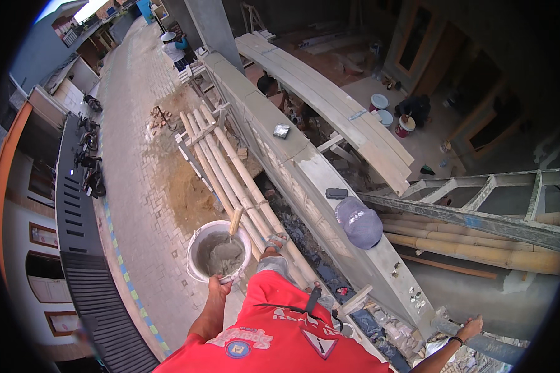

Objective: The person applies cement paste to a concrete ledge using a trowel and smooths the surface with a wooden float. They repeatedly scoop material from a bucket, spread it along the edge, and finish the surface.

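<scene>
My left hand (219, 286) grips the near rim of a white bucket (190, 253), holding it out over the paving beside the bamboo poles. Grey wet mortar (225, 253) lies inside. A tool's wooden handle (236, 221) sticks up from the bucket's far right side; its lower end is hidden. Out at the lower right, my right hand (471, 327) is closed at a grey pipe-like bar (498, 349); whether the fingers wrap around it is unclear. Between my arms, a grey cap (359, 222) and a dark case (336, 193) rest on the wall top (320, 171).
I stand high on bamboo poles (230, 180) along the wall. Sand (193, 196) lies on the paved lane (127, 124). A plank platform (330, 99) and a ladder (466, 199) are on the right. A person crouches by buckets (379, 101); another person (175, 51) stands farther along.
</scene>
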The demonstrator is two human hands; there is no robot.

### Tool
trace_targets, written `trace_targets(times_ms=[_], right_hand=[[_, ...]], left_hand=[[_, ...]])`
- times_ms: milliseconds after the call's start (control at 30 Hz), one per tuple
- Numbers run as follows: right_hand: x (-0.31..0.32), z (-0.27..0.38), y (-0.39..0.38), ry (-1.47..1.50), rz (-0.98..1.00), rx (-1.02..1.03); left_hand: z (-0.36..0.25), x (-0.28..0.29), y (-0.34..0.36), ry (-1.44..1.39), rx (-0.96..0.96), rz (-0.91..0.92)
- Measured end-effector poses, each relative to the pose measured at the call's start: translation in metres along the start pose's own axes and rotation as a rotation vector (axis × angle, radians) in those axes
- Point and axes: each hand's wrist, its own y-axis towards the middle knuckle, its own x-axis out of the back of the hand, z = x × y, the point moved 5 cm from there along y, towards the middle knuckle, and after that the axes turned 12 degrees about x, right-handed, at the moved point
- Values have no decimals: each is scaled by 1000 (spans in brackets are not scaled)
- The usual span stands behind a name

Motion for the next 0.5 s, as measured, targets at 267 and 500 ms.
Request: trace_targets(times_ms=[267,500], right_hand=[[-255,57,-271,-69,1001,543],[-411,66,-481,-268,1405,707]], left_hand=[[-23,-76,9,207,-16,73],[-46,-95,14,174,30,7]])
